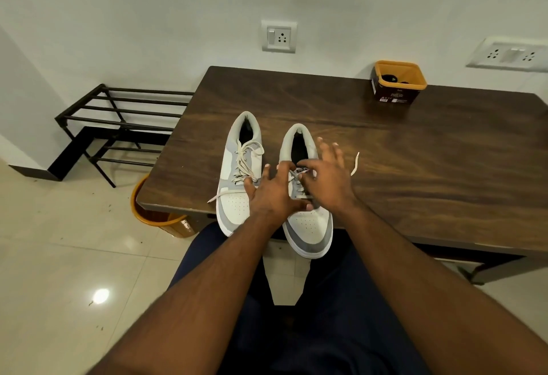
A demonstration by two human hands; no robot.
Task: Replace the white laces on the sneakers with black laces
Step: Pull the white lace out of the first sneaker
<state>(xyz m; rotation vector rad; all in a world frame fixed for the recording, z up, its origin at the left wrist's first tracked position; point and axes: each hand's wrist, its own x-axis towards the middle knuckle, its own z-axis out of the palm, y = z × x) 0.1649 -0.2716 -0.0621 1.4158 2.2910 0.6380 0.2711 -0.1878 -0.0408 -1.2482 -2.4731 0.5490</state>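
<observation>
Step in hand: you are unlacing the right sneaker [308, 220]; by the look of it this is early work, since white lace still crosses most eyelets on both shoes.
Left hand [274, 193]: your fingers are spread over the gap between the two sneakers, thumb down near the toe box of the right sneaker; it steadies the shoe and, as far as shows, grips nothing.
Right hand [326, 175]: thumb and forefinger pinch the white lace [301, 189] at the upper eyelets of the right sneaker, the other fingers fanned wide.
Loose end: one free end of white lace [355, 164] lies on the table [444, 181] just right of the right sneaker.
Left sneaker [237, 178]: it sits just left of the right sneaker, heel away from you, its own lace [246, 161] threaded, with an end trailing off the table edge.
Tub [397, 82]: an orange-rimmed tub stands far behind and right of the right sneaker; dark things lie inside, perhaps the black laces, though you cannot be sure from here.
Next move: draw the pinched lace up out of its eyelet, then work down row by row; hold the shoe firm, as both toes overhang the table edge.
</observation>
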